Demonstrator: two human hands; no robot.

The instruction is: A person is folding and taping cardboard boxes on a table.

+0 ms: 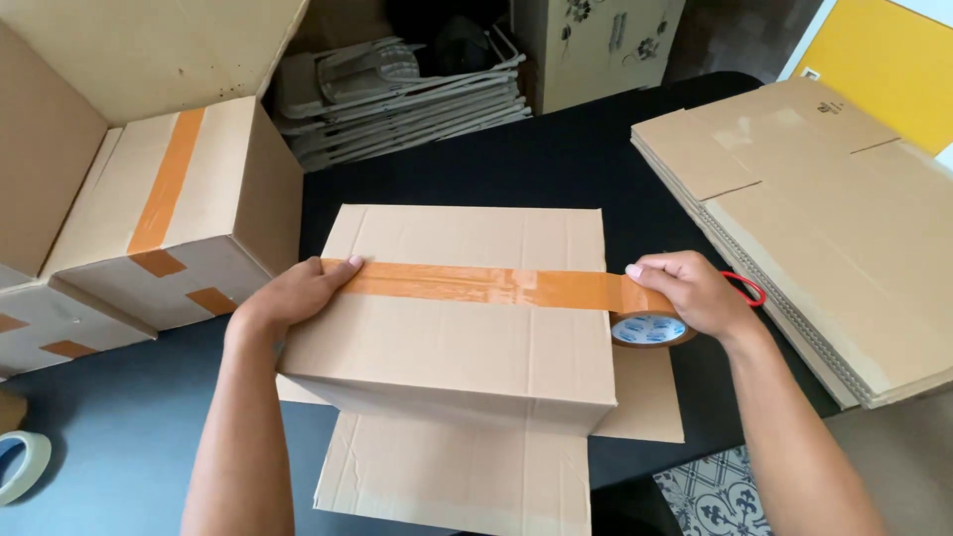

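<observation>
Head view is filled by a cardboard box (467, 318) standing at the centre of a dark table (556, 169), its lower flaps hanging open toward six o'clock. A strip of orange tape (486, 285) is stretched across the box top along the seam, from nine o'clock to three o'clock.

The left hand (293, 295) is laid on the box's nine o'clock edge, with the forearm rising from seven o'clock. Its fingers are extended and flat, not clenched, and the start of the tape is pressed down beneath the fingertips (342, 266).

The right hand (695, 293) is held just past the box's three o'clock edge, with the forearm entering from five o'clock. Its fingers are curled over a tape roll (647, 330), which is gripped from above; the thumb's hold is hidden. The tape is drawn taut from the roll to the box top. A red band (747, 288) is seen behind the hand, though whether it is worn or lying there cannot be told.

A stack of flattened cardboard (814, 208) is laid at two to three o'clock. A sealed box (179, 218) with orange tape is placed at ten o'clock, touching others beside it. A second tape roll (22, 465) is partly seen at eight o'clock. Folded grey items (397, 99) are stacked at twelve o'clock.
</observation>
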